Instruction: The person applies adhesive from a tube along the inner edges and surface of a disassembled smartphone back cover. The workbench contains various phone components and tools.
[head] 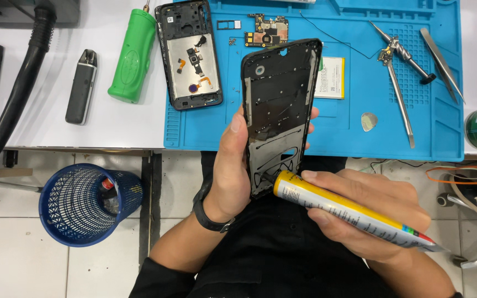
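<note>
Right hand (371, 221) gripping yellow glue tube (349, 212), nozzle on phone frame (277, 110) in left hand (233, 165)

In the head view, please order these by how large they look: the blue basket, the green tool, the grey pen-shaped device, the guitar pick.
1. Blue basket, though it stands on the floor, farther away.
2. Green tool.
3. Grey pen-shaped device.
4. Guitar pick, clearly smallest.

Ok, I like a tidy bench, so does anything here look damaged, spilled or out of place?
Nothing looks spilled or broken. The left hand holds a bare phone frame, the right hand a yellow tube at its lower end. The opened phone and circuit board on the blue mat lie in parts, not damaged.
</note>
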